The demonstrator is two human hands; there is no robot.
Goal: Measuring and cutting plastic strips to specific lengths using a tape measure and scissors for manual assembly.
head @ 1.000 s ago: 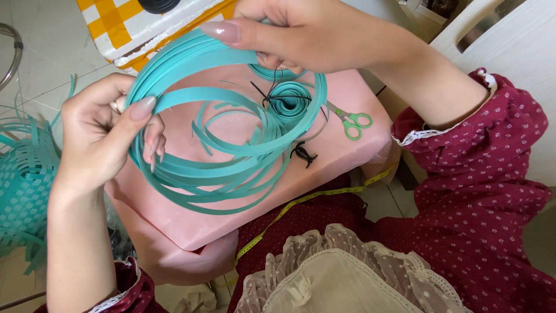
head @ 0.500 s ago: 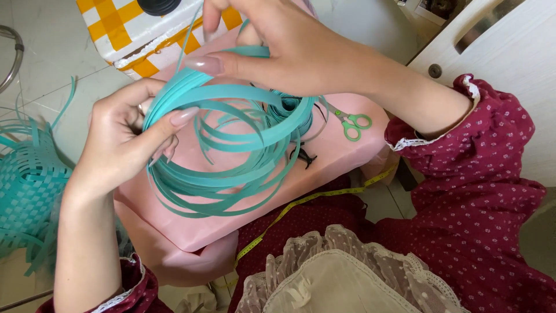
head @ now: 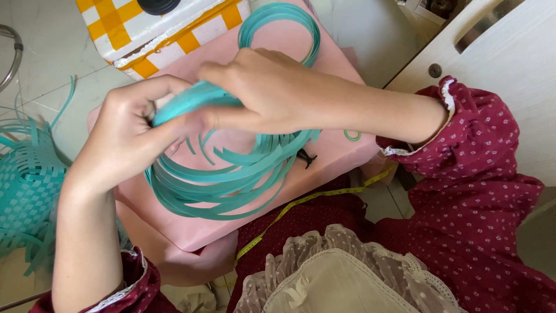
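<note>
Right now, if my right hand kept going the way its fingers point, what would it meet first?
Probably your left hand: the right hand points left across the teal strip coil, fingers nearly meeting it, though depth is unclear.

Checked box (head: 168, 29) behind, woven basket (head: 26, 191) left

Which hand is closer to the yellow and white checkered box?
Left. The left hand grips the teal strips just below the checkered box; the right hand sits farther right over the pink board.
</note>
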